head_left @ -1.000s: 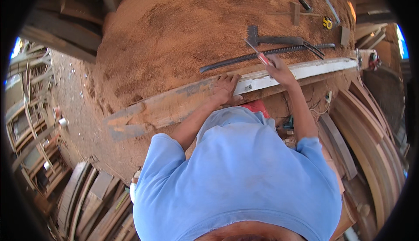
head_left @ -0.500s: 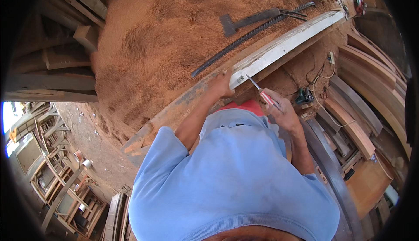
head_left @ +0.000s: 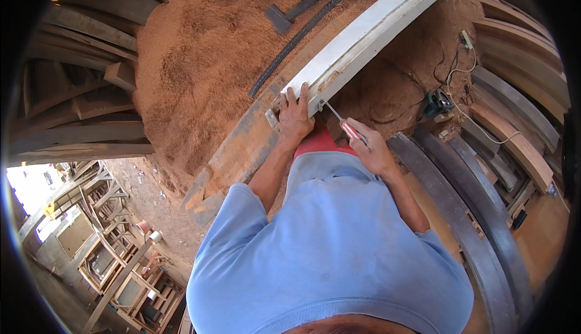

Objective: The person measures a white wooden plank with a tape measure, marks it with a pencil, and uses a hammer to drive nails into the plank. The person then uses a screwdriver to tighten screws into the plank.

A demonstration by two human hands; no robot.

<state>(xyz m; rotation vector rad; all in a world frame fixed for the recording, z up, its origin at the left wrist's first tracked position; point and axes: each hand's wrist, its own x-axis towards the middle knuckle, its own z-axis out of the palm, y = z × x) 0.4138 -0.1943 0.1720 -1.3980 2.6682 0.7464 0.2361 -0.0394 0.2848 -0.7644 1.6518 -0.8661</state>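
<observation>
A long white-painted wooden beam (head_left: 363, 37) lies aslant on a worn wooden bench plank (head_left: 236, 158), its near end by my lap. My left hand (head_left: 295, 116) grips the beam close to that end, fingers over the white face. In my right hand (head_left: 374, 152) is a screwdriver (head_left: 350, 129) with a red and white handle. Its metal shaft reaches the beam's near side, where the tip meets a small metal piece; whether it sits in a screw is too small to tell.
Beyond the beam, a hammer (head_left: 302, 6) and a ribbed steel bar (head_left: 296, 37) lie on heaped sawdust (head_left: 206, 62). To the right are a green power tool (head_left: 437, 103) with a pale cord, and stacked timber (head_left: 466, 195). More boards (head_left: 85, 122) stand at left.
The beam has been turned over, its white face now upward and a grooved side showing. My left hand has shifted onto its top. The screwdriver tip now meets the beam's near side.
</observation>
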